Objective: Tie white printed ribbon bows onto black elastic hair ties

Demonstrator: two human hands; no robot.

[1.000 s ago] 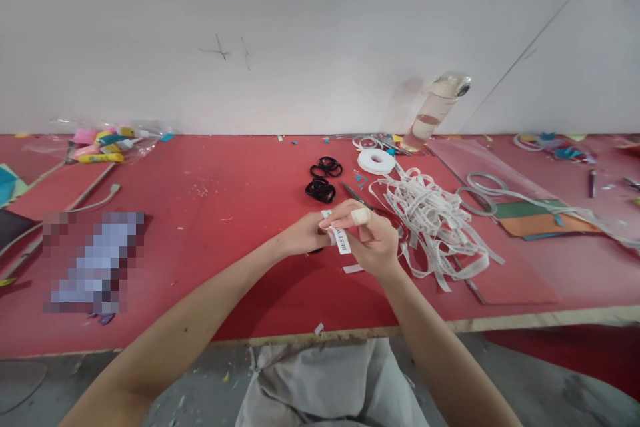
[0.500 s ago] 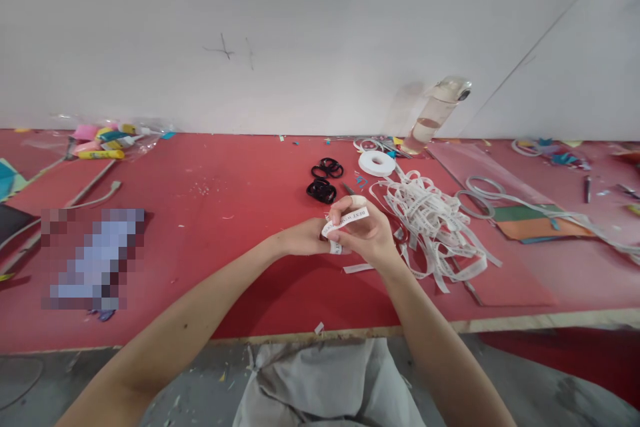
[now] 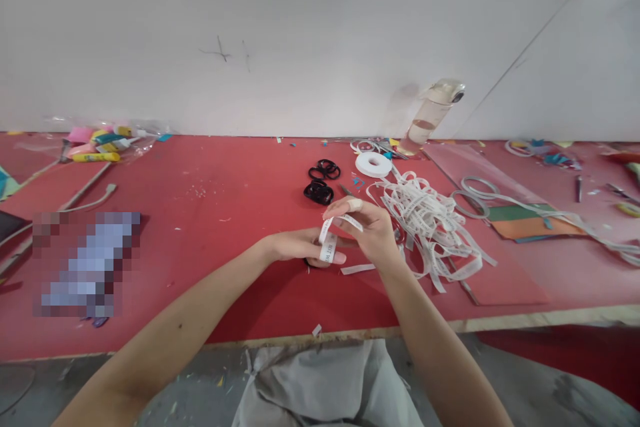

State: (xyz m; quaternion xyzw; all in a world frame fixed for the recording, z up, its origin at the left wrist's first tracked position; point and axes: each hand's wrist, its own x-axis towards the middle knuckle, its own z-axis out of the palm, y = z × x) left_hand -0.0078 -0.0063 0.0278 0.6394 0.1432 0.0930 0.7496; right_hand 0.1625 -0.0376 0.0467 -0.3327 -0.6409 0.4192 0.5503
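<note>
White printed ribbon [image 3: 328, 248] curves in a loop in front of me, at the centre of the clock, above a red table [image 3: 225, 173]. My left hand [image 3: 299, 247] is narrow, holding the ribbon where it wraps across the fingers; something dark, perhaps a band, shows just beneath. My right hand [image 3: 361, 223] pinches the strip's other stretch between thumb and finger, and the strip arcs between both hands. I take the step in hand to be shaping this loop; next, I judge, calls for steady tension and a sure pinch where the strip crosses, lest it twist or slip. At twelve o'clock, just past my fingers, lie two clusters of black bands [image 3: 319, 191]; at one, a white roll [image 3: 362, 165] and, farther off, a leaning bottle [image 3: 424, 125]. A heap of ribbon [image 3: 425, 213] crowds my right wrist at two to three, a likely snag. Most room for moving lies from nine to eleven, where red tabletop stretches out, dotted with pale specks. Its worn front edge [image 3: 350, 335] runs near, at six.
</note>
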